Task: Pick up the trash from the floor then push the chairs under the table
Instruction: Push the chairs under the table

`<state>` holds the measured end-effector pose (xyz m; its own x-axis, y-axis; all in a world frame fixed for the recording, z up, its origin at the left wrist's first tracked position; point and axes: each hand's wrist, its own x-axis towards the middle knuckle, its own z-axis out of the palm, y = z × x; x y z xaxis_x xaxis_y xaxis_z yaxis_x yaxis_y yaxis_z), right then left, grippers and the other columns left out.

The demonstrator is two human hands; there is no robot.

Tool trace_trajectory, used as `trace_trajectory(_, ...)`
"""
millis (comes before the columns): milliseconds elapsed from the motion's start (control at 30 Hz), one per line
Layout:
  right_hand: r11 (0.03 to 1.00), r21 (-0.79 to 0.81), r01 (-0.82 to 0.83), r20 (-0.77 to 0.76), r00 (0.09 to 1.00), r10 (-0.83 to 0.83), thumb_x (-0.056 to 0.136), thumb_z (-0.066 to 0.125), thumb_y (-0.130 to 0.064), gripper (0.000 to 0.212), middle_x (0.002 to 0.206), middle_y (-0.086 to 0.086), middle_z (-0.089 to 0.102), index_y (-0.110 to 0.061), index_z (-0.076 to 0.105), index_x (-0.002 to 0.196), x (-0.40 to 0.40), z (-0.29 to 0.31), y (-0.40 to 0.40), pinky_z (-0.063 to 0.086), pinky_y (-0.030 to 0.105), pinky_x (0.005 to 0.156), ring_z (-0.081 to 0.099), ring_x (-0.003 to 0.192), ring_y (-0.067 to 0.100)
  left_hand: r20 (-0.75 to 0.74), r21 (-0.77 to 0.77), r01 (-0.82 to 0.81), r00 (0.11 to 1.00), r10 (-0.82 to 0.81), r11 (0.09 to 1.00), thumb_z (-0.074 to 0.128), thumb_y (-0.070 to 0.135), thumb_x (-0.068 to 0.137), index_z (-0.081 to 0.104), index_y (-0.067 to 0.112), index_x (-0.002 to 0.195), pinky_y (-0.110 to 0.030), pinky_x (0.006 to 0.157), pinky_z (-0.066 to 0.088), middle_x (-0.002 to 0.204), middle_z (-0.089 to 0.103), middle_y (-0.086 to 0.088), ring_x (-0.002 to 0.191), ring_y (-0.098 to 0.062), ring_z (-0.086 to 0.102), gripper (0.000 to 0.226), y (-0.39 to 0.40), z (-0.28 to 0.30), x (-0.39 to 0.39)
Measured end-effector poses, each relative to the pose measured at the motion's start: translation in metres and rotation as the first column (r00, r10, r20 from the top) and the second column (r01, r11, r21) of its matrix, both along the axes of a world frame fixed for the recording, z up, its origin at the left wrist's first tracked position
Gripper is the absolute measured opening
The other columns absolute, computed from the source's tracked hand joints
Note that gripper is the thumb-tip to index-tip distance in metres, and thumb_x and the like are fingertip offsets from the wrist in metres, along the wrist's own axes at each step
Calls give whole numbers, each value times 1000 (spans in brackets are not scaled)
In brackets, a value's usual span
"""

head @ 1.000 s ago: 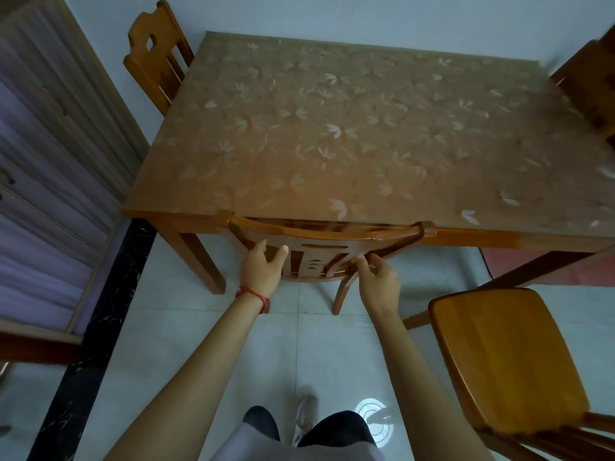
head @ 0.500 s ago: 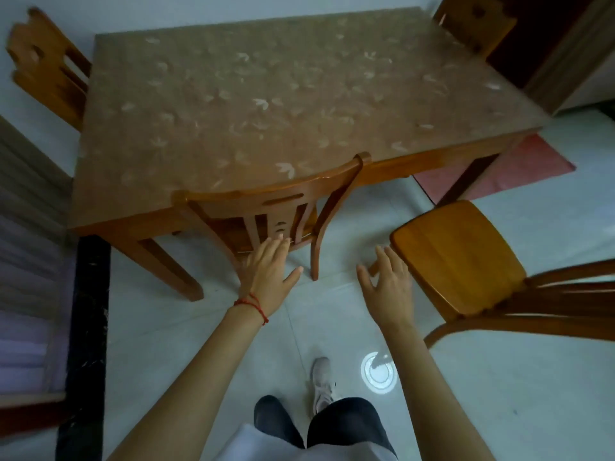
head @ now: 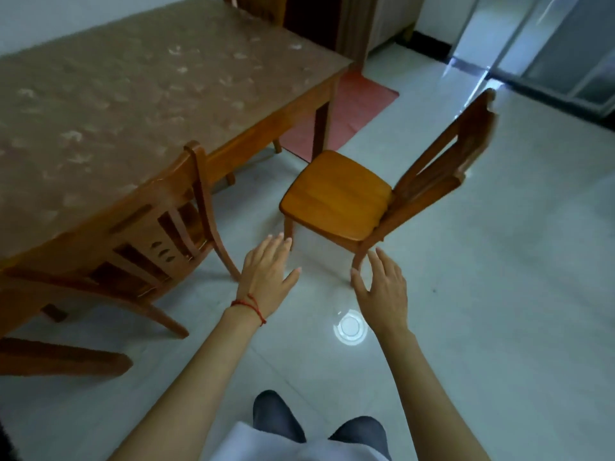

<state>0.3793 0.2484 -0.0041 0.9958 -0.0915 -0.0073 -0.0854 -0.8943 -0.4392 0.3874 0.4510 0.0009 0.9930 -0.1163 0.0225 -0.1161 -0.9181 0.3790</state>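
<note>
Fingers of the left hand and right hand are spread and empty, having let go of the tucked chair at the surface edge. The remaining chair stands out near its corner, likely next.

Head view of the wearer's own body. Both forearms are bare, with no sleeve in sight. The left hand carries a thin red cord bracelet at the wrist, with a short loose end; the right hand wears nothing. At the near edge: a white garment hem over dark grey trousers.
</note>
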Motion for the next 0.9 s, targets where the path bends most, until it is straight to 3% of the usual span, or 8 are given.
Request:
trace_trajectory(133, 993, -7, 118, 26, 993, -118, 92, 47, -39, 53, 147, 10, 37, -12, 38, 137, -27, 1, -62, 26, 42, 110, 33, 135, 28, -23, 26, 128, 992, -127, 991, 42, 42, 92, 23, 13, 143, -39, 113, 16, 152, 24, -9, 142, -25, 16, 62, -67, 2, 3)
trace_trajectory(433, 942, 32, 334, 33, 942, -335, 91, 53, -31, 52, 145, 12, 39, -7, 41, 135, -96, 3, -209, 25, 39, 109, 33, 134, 28, -7, 74, 341, 940, -341, 937, 46, 41, 91, 28, 10, 141, -40, 112, 21, 151, 28, -9, 141, -24, 19, 62, -221, 2, -16)
trace_trajectory(667, 919, -5, 394, 18, 919, -393, 91, 53, -31, 52, 143, 12, 41, -6, 41, 135, -128, 0, -303, 26, 40, 108, 35, 133, 28, 37, 25, 451, 891, -452, 892, 56, 32, 87, 41, 1, 133, -48, 107, 30, 140, 43, -19, 134, -34, 34, 57, -324, 5, -28)
trace_trajectory(900, 897, 1, 443, 15, 897, -443, 91, 53, -32, 53, 143, 13, 42, -6, 40, 135, -109, -8, -363, 28, 42, 107, 36, 132, 30, 14, 47, 494, 869, -495, 868, 49, 37, 90, 36, 6, 137, -43, 112, 23, 146, 37, -14, 138, -28, 27, 58, -385, -7, 7)
